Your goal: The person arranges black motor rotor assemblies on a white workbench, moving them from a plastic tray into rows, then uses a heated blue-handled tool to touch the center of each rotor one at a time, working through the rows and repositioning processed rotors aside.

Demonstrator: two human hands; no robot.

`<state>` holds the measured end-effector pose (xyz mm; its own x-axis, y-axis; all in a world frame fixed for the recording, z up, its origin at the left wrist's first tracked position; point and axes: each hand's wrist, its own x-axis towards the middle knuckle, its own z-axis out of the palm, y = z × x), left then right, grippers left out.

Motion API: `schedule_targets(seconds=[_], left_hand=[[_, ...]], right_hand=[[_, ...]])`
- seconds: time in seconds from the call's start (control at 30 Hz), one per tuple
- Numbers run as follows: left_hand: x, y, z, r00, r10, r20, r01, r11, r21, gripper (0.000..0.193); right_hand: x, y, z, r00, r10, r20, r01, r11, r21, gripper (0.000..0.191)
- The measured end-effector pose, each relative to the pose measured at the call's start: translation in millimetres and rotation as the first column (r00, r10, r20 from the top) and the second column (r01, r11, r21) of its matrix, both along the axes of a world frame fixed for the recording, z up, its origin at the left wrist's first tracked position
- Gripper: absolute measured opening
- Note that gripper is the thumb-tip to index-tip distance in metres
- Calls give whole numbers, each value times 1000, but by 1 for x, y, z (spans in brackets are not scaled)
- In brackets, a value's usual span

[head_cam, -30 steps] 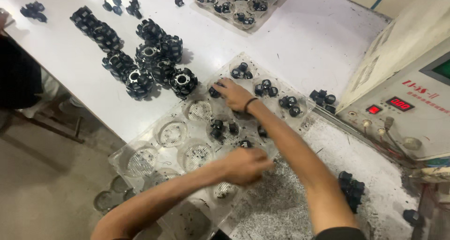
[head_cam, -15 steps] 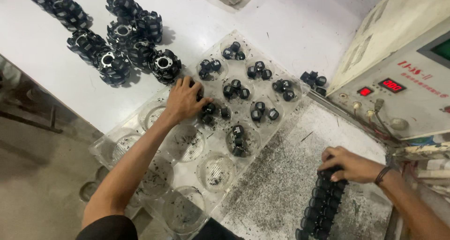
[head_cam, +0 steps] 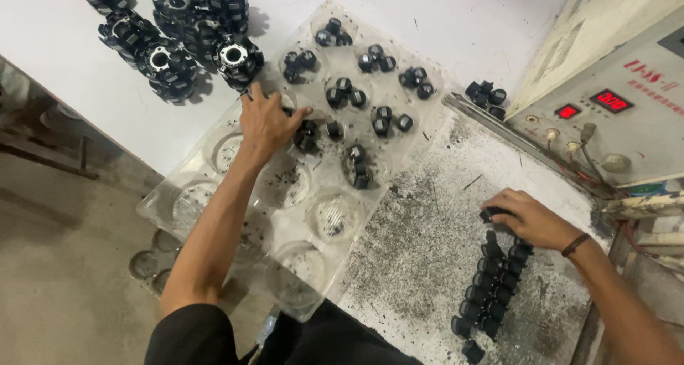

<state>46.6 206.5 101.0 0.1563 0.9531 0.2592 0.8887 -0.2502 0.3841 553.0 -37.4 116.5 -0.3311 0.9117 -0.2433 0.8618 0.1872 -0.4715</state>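
A clear plastic blister tray [head_cam: 335, 219] with round pockets lies across the table edge. Its far pockets hold clusters of small black cylindrical parts [head_cam: 376, 58]. My left hand [head_cam: 265, 122] rests flat on the tray's left side, fingers apart, its fingertips touching black parts [head_cam: 308, 135] in a pocket. My right hand [head_cam: 529, 217] is on the grey speckled surface at the right. Its fingers curl around the top piece of a double row of small black parts [head_cam: 491, 286].
Stacks of black toothed ring parts [head_cam: 178, 44] stand on the white table [head_cam: 463, 23] at the upper left. A beige machine with a red digital display [head_cam: 613, 101] fills the right. A few loose black parts [head_cam: 486, 94] lie beside it. Bare floor [head_cam: 64, 265] lies to the left.
My right hand left the tray and swung right to the row of black parts. My left hand moved up the tray toward its far left pockets.
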Motion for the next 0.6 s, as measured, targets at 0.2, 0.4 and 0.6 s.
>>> schedule_targets(seconds=[0.2,0.4,0.6], left_hand=[[50,46,-1,991,-107,84,96,987,130,53],[93,63,1,981,-173,86,159,975,155,51],[108,83,0,967,-247,61,194,870,452,42]], right_hand=[[-79,37,21,967,-93,-238,92,996,-12,28],[-175,61,35,966,253,-50,-196,844,499,47],[-105,-37,69,978,169,124,-95,886,-455,60]])
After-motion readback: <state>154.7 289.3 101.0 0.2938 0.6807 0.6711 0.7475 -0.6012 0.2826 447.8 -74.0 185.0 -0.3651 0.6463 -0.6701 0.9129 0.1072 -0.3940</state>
